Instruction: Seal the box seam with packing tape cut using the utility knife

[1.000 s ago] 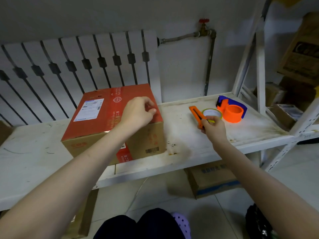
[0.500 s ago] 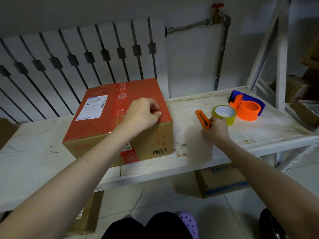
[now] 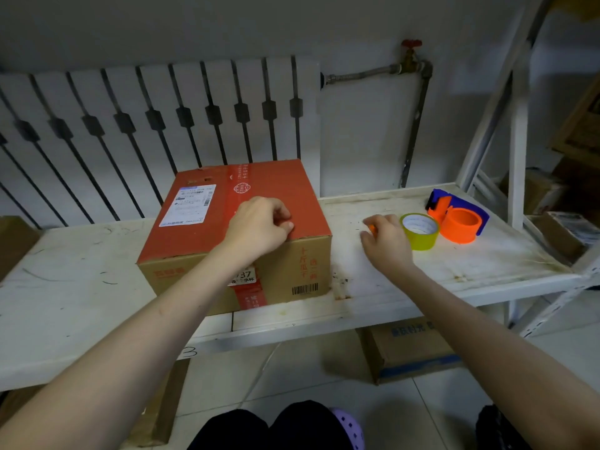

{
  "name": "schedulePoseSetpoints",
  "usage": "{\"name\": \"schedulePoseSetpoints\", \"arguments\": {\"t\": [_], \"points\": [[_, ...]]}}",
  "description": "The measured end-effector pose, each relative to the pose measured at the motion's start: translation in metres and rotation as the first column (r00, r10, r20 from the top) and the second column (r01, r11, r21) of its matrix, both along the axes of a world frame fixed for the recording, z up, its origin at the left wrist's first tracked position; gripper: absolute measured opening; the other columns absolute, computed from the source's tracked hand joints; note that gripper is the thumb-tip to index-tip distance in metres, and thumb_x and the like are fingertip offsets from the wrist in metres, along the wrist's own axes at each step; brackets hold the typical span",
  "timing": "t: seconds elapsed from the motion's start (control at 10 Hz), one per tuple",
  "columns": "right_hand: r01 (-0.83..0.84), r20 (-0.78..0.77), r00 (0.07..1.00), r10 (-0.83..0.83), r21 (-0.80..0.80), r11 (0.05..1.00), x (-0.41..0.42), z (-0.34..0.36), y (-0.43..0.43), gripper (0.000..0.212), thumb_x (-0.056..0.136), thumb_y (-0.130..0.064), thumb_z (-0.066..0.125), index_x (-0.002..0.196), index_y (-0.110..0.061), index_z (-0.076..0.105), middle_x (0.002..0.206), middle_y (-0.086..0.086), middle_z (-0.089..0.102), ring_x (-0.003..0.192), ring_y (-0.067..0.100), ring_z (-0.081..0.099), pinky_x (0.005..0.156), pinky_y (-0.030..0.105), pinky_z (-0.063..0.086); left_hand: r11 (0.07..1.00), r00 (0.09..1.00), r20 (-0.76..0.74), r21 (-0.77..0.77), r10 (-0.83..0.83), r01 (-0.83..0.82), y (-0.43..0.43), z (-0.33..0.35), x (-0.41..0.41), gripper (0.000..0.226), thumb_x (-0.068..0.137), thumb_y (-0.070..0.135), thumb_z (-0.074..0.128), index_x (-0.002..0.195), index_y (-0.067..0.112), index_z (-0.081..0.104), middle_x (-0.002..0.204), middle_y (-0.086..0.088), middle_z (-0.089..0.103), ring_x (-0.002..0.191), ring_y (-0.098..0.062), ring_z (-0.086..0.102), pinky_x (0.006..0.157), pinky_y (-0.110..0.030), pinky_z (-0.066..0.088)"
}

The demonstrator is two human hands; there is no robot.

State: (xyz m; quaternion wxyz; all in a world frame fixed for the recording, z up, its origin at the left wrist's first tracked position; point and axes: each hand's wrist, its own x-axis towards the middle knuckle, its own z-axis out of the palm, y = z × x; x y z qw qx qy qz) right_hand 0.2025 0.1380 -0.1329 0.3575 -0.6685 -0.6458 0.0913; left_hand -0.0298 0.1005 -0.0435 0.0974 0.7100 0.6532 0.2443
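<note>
A cardboard box with a red top and a white shipping label sits on the white shelf. My left hand rests on the box top near its right front edge, fingers curled and pinched against the surface. My right hand lies on the shelf right of the box, closed over the orange utility knife, of which only a small tip shows. A yellow-green roll of packing tape stands just right of that hand.
An orange and blue tape dispenser sits behind the roll. A white radiator and a pipe with a red valve line the wall. Shelf uprights stand at right. Cardboard boxes lie under the shelf.
My right hand has moved left and down onto the shelf with the knife, away from the tape roll, now covering most of the knife. My left hand stays on the box.
</note>
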Motion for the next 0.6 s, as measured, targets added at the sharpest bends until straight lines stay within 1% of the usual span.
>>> {"name": "schedulePoseSetpoints", "arguments": {"t": [0.1, 0.2, 0.3, 0.4, 0.5, 0.6], "points": [[-0.119, -0.152, 0.977, 0.149, 0.190, 0.974, -0.031, 0.030, -0.018, 0.022, 0.094, -0.021, 0.047, 0.109, -0.014, 0.061, 0.116, 0.005, 0.052, 0.090, 0.007, 0.053, 0.077, 0.027, 0.046, 0.998, 0.998, -0.010, 0.006, 0.060, -0.060, -0.008, 0.002, -0.022, 0.021, 0.081, 0.032, 0.065, 0.101, 0.026, 0.067, 0.112, -0.001, 0.065, 0.109, -0.023, 0.057, 0.092, -0.044, 0.049], [-0.261, -0.083, 0.952, 0.293, 0.273, 0.926, -0.056, 0.051, -0.037, 0.023, 0.095, -0.024, 0.045, 0.109, -0.014, 0.060, 0.114, 0.002, 0.052, 0.098, 0.008, 0.052, 0.082, 0.028, 0.047, 0.990, 0.991, -0.007, 0.025, 0.136, -0.135, -0.021, 0.005, -0.046, 0.023, 0.083, 0.034, 0.064, 0.104, 0.023, 0.065, 0.109, -0.002, 0.063, 0.104, -0.023, 0.057, 0.086, -0.039, 0.049], [-0.452, 0.162, 0.892, 0.422, 0.275, 0.849, -0.073, 0.057, -0.051, 0.028, 0.090, -0.032, 0.054, 0.112, -0.016, 0.060, 0.116, 0.000, 0.053, 0.103, 0.012, 0.051, 0.085, 0.027, 0.044, 0.983, 0.983, 0.005, 0.027, 0.183, -0.183, -0.035, 0.005, -0.064, 0.025, 0.084, 0.034, 0.063, 0.105, 0.021, 0.064, 0.110, -0.001, 0.063, 0.099, -0.019, 0.059, 0.081, -0.034, 0.051], [-0.528, 0.425, 0.804, 0.416, 0.187, 0.828, -0.085, 0.054, -0.055, 0.036, 0.083, -0.035, 0.062, 0.116, -0.021, 0.059, 0.120, -0.002, 0.055, 0.109, 0.018, 0.052, 0.091, 0.034, 0.044, 0.982, 0.982, -0.003, -0.007, 0.189, -0.189, -0.050, 0.005, -0.071, 0.026, 0.084, 0.036, 0.063, 0.106, 0.023, 0.064, 0.113, -0.001, 0.064, 0.098, -0.018, 0.060, 0.078, -0.032, 0.051], [-0.486, 0.460, 0.804, 0.377, 0.144, 0.862, -0.092, 0.053, -0.056, 0.033, 0.085, -0.027, 0.062, 0.117, -0.023, 0.061, 0.116, -0.003, 0.060, 0.106, 0.021, 0.055, 0.090, 0.036, 0.044, 0.983, 0.982, 0.035, -0.023, 0.185, -0.184, -0.058, 0.000, -0.076, 0.028, 0.084, 0.036, 0.063, 0.108, 0.023, 0.064, 0.115, 0.000, 0.064, 0.099, -0.017, 0.061, 0.078, -0.029, 0.050], [-0.468, 0.450, 0.813, 0.370, 0.126, 0.875, -0.093, 0.059, -0.060, 0.030, 0.087, -0.023, 0.061, 0.116, -0.022, 0.063, 0.114, -0.002, 0.063, 0.106, 0.022, 0.057, 0.089, 0.035, 0.044, 0.987, 0.985, 0.070, 0.030, 0.158, -0.161, -0.069, 0.015, -0.071, 0.026, 0.085, 0.031, 0.063, 0.109, 0.021, 0.064, 0.116, 0.000, 0.066, 0.097, -0.012, 0.057, 0.076, -0.025, 0.044]]}}
